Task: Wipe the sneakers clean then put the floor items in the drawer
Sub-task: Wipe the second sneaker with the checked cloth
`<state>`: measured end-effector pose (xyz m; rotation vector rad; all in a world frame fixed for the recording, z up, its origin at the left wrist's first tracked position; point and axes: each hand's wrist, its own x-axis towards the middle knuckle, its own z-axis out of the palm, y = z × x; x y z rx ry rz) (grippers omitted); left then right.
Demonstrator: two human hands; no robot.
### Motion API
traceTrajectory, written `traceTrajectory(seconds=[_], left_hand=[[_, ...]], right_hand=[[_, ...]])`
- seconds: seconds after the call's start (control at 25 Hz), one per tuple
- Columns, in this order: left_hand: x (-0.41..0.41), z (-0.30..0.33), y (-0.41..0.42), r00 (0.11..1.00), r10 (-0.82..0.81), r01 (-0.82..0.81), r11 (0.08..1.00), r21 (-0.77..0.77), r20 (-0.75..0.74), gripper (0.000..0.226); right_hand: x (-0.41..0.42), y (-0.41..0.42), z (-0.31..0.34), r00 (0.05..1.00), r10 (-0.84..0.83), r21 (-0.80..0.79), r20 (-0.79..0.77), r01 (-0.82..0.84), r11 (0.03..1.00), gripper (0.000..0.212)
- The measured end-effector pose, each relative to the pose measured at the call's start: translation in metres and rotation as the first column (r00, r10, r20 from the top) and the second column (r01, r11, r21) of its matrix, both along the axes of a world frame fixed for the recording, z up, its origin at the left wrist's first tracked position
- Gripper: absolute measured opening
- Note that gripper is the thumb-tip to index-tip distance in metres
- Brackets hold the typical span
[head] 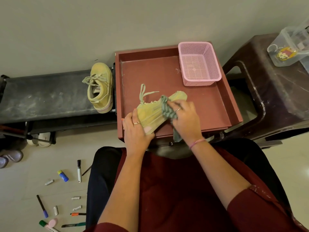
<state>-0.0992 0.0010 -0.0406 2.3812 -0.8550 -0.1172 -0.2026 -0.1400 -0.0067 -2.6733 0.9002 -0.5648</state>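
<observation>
- Your left hand [136, 129] grips the heel end of a yellow sneaker [154, 113], the thumb on top and the fingers curled around the sole side (a ring shows on one finger).
- Your right hand [184, 119] holds a bunched green striped cloth [167, 108] and presses it on the middle of the same sneaker; one end of the cloth hangs down under your wrist.
- The sneaker is tilted over the open reddish-brown drawer [217, 101], its toe pointing away from you and its laces [145, 94] loose over the drawer floor.
- A pink mesh basket [199, 64] stands in the far right corner of the drawer, apart from the sneaker.
- The second yellow sneaker [100, 87] stands on the dark shoe rack [41, 97], just beside the left wall of the drawer, with its laces tied.
- On the floor at your left lie the markers [79, 171], a small blue and yellow bottle [63, 175], some short white sticks [49, 182] and a pink eraser-like piece [53, 222] (I cannot tell exactly what it is).
- At the right, a dark plastic stool [275, 97] carries a clear plastic box [291, 46].
</observation>
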Motion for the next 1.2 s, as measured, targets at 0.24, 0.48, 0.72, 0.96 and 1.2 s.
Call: traceTrajectory(seconds=[0.24,0.48,0.72,0.96,1.2], left_hand=[[-0.001,-0.011,0.014,0.989,-0.009,0.014,0.999,-0.031,0.149,0.096],[-0.006,-0.018,0.008,0.979,-0.004,0.028,0.993,-0.117,0.206,0.079],[-0.009,-0.02,0.013,0.97,-0.004,0.01,1.0,-0.021,0.242,0.091],[-0.011,-0.02,0.004,0.989,0.029,-0.019,0.997,-0.072,0.143,0.089],[-0.011,-0.024,0.016,0.994,0.051,-0.037,0.989,-0.143,0.099,0.078]], right_hand=[[0.018,0.014,-0.004,0.937,-0.333,0.258,0.103,0.298,0.919,0.037],[0.006,0.058,-0.011,0.997,0.045,0.118,0.059,-0.052,0.992,0.051],[0.002,-0.027,0.004,0.939,-0.315,0.159,-0.136,0.335,0.929,0.04],[0.009,0.039,0.003,0.968,-0.237,0.302,0.083,0.203,0.932,0.039],[0.039,0.061,-0.004,0.999,-0.006,0.267,0.04,-0.005,0.964,0.048]])
